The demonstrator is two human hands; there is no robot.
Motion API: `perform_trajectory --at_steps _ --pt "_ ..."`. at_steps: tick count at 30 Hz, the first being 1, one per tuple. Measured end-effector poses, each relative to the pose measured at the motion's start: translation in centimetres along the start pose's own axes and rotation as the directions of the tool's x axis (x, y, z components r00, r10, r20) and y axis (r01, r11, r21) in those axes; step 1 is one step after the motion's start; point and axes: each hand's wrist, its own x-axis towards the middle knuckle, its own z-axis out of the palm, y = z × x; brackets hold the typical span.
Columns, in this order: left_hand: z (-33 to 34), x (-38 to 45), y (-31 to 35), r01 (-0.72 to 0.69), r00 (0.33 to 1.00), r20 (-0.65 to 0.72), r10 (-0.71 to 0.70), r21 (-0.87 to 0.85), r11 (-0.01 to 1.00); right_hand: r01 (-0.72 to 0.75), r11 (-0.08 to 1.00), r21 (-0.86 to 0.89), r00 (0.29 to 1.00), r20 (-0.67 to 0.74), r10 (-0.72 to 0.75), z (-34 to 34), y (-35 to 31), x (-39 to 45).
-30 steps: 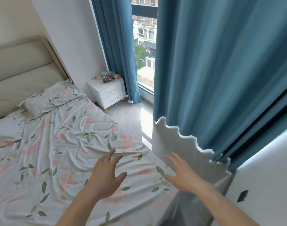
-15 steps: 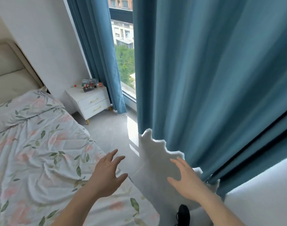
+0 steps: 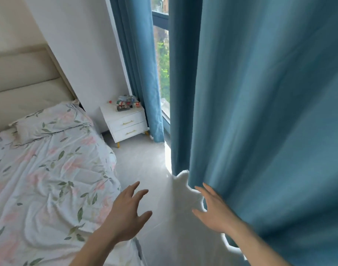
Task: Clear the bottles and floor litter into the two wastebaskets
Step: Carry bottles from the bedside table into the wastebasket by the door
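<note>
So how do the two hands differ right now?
The left hand hangs over the bare floor beside the bed, while the right hand is against the hem of the blue curtain. The left hand shows its back with the thumb pointing right; the right hand's thumb points left. Both are open with spread fingers and hold nothing.

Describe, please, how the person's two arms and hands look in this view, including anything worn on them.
Both forearms are bare as far as the picture's lower edge shows them, with no sleeve in view. The left hand and the right hand wear no glove, and no watch, ring or bracelet can be seen on either.
</note>
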Motion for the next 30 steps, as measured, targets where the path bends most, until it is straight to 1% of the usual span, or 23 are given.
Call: perform_trajectory --at_steps 3,7,10,13,16,18,21,23,27,30 --pt "-1.0 1.5 -1.2 0.103 0.994 -0.026 -0.103 -0.010 0.995 0.079 0.996 -0.045 0.994 0.076 -0.075 -1.0 -2.1 5.0" --pt "-2.3 5.0 -3.6 0.207 0.977 -0.040 -0.209 -0.048 0.977 0.200 0.979 -0.039 0.966 0.174 -0.190 -2.7 -5.2 10.9" --pt "-3.5 9.6 -5.5 0.233 0.971 -0.046 -0.236 -0.064 0.970 0.215 0.973 -0.088 0.959 0.207 -0.193 -4.3 -7.1 15.6" --pt "-5.5 14.9 -7.7 0.254 0.964 -0.055 -0.259 -0.092 0.963 0.205 0.973 -0.105 0.965 0.191 -0.182 -5.9 -9.1 21.1" --pt "-8.6 19.7 -10.1 0.247 0.965 -0.073 -0.254 -0.088 0.965 0.201 0.975 -0.100 0.967 0.180 -0.181 -7.0 -11.9 26.7" --pt "-11.1 23.2 -11.7 0.219 0.972 -0.071 -0.223 -0.062 0.974 0.216 0.974 -0.065 0.965 0.162 -0.204 -7.5 -14.1 30.4" --pt "-14.9 28.8 -13.2 0.197 0.978 -0.063 -0.198 -0.012 0.980 0.222 0.973 -0.058 0.967 0.137 -0.213 -8.7 -16.8 35.7" --pt "-17.3 32.4 -13.7 0.192 0.977 -0.087 -0.195 -0.044 0.980 0.240 0.970 -0.038 0.964 0.129 -0.234 -9.8 -18.4 39.0" --pt "-20.8 40.1 -15.1 0.184 0.976 -0.103 -0.189 -0.057 0.981 0.284 0.955 -0.085 0.952 0.141 -0.271 -11.7 -21.2 47.2" --pt "-22.4 45.9 -16.9 0.204 0.970 -0.118 -0.212 -0.075 0.976 0.322 0.941 -0.102 0.939 0.158 -0.304 -12.8 -22.8 54.5"
